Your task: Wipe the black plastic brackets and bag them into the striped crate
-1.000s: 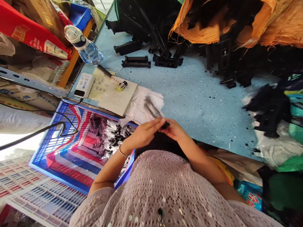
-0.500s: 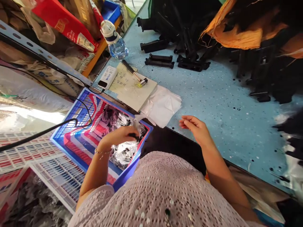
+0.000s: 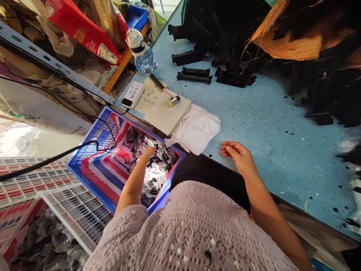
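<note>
My left hand [image 3: 150, 151] reaches down into a blue plastic basket [image 3: 160, 209], among bagged black parts [image 3: 154, 177] in clear wrappers. Its fingers are mostly hidden there, so whether they grip anything does not show. A striped red, white and blue sheet [image 3: 103, 177] lines the basket. My right hand [image 3: 238, 155] rests over the front edge of the speckled blue table [image 3: 267, 124], fingers loosely bent with nothing seen in them. Just to its left lies a stack of clear plastic bags [image 3: 199, 130], hanging slightly over the edge.
A hammer [image 3: 165, 90] lies on a cardboard sheet [image 3: 169, 116] beside a white power bank [image 3: 133, 95] with a cable. Behind them stands a water bottle [image 3: 144, 56]. Black plastic parts [image 3: 194, 74] are heaped at the back and right. White crates [image 3: 70, 210] stand at lower left.
My left hand has moved down and deeper into the basket; the dark bagged piece seen at its fingers before no longer shows there. My right hand stays nearly in place. The view has shifted slightly.
</note>
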### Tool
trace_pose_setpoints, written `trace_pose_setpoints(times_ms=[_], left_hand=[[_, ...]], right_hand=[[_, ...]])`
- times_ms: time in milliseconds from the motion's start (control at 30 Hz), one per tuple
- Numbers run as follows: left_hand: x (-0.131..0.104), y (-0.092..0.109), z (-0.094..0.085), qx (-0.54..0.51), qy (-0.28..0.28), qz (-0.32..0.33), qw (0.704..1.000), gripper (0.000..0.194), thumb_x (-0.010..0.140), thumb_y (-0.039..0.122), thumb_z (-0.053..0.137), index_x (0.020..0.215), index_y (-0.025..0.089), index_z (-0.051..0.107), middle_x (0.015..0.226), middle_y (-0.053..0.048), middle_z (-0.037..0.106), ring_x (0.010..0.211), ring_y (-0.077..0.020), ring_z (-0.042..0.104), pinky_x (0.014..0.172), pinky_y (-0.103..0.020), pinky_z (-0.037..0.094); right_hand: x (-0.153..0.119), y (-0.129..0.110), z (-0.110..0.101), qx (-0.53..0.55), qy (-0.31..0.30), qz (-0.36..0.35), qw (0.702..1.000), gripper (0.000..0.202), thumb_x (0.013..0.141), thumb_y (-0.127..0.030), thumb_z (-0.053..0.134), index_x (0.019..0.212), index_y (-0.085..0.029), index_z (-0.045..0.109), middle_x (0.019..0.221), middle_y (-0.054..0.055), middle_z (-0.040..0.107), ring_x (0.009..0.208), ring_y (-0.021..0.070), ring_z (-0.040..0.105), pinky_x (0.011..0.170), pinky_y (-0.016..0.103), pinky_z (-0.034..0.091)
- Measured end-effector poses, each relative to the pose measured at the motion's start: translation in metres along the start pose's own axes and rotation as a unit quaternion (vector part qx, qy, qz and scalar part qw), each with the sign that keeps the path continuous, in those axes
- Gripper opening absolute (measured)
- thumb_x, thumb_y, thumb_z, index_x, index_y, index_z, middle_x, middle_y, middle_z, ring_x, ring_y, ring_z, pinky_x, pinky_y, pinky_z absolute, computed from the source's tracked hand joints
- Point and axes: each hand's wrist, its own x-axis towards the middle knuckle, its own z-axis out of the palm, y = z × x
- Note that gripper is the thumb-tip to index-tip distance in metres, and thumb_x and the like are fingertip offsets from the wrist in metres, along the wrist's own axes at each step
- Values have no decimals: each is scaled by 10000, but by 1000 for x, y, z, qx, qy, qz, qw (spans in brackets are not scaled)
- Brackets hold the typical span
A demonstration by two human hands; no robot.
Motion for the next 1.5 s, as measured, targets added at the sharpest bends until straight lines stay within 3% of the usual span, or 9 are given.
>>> trace_pose_setpoints(times_ms=[200, 333, 467, 633, 767, 967, 1133, 1233, 1500], left_hand=[[-26, 29, -8, -79, -43, 66, 994, 204, 935, 292, 660, 1031, 168, 789, 1121, -85, 784, 1085, -270, 723, 1007, -383, 545], [-69, 84, -49, -192, -87, 298, 931, 280, 929, 352, 667, 1163, 244, 776, 1108, -56, 803, 999, -203, 755, 891, -282, 590], [-48, 162, -116, -217, 81, 448, 863, 435, 950, 352, 624, 1371, 245, 644, 1266, -109, 743, 1056, -212, 734, 944, -367, 592], [58, 241, -233, 11, 386, 247, 889, 512, 910, 108, 511, 1420, 116, 557, 1479, -236, 560, 1396, -324, 513, 1216, -605, 283], [98, 265, -283, 118, 339, 104, 927, 471, 901, 139, 540, 1364, 54, 547, 1394, -289, 590, 1370, -391, 505, 1150, -660, 280], [45, 301, -206, -117, 151, 382, 904, 514, 942, 467, 581, 1338, 139, 582, 1326, -189, 657, 1208, -333, 637, 1049, -474, 493], [-5, 324, -108, -547, -226, 400, 700, 639, 920, 664, 537, 1299, 154, 612, 1200, -188, 723, 1014, -316, 743, 911, -467, 590], [-13, 331, -77, -615, -225, 337, 676, 670, 908, 705, 529, 1276, 150, 599, 1206, -187, 710, 952, -285, 750, 844, -436, 611], [-31, 325, -71, -568, -61, 314, 758, 535, 848, 538, 723, 1231, 206, 552, 768, 20, 609, 563, -102, 548, 529, -231, 459]], right_hand=[[1, -1, -3, 1, -27, 9, 1000, 372, 793, -477, 802, 1048, -211, 747, 925, 54, 759, 772, 161, 702, 748, 338, 609], [0, -4, -1, 24, -32, 14, 999, 395, 766, -499, 807, 1022, -208, 734, 910, 56, 759, 761, 172, 702, 741, 356, 607], [3, -4, 1, 62, -39, 25, 997, 423, 734, -510, 816, 1003, -197, 724, 880, 53, 756, 740, 170, 697, 727, 356, 596], [0, 2, -1, 76, -44, 12, 996, 408, 749, -509, 805, 1003, -200, 725, 876, 45, 748, 734, 165, 690, 730, 356, 589], [-8, 6, -13, 86, -60, 3, 994, 372, 793, -498, 782, 1024, -210, 729, 902, 49, 749, 748, 172, 693, 740, 365, 589], [7, -30, -53, 95, 55, -70, 992, 446, 861, -563, 705, 1166, -237, 690, 1070, 79, 733, 862, 185, 687, 784, 357, 575], [24, -78, -69, 74, 72, -188, 977, 540, 865, -646, 652, 1258, -276, 645, 1181, 70, 677, 996, 201, 648, 816, 327, 555], [25, -86, -61, 31, 87, -171, 981, 446, 858, -616, 677, 1130, -263, 663, 973, 34, 669, 847, 181, 625, 708, 296, 528], [16, -92, -52, -136, 111, -231, 957, 440, 854, -677, 656, 912, -248, 582, 838, 24, 605, 766, 182, 553, 745, 319, 463]])
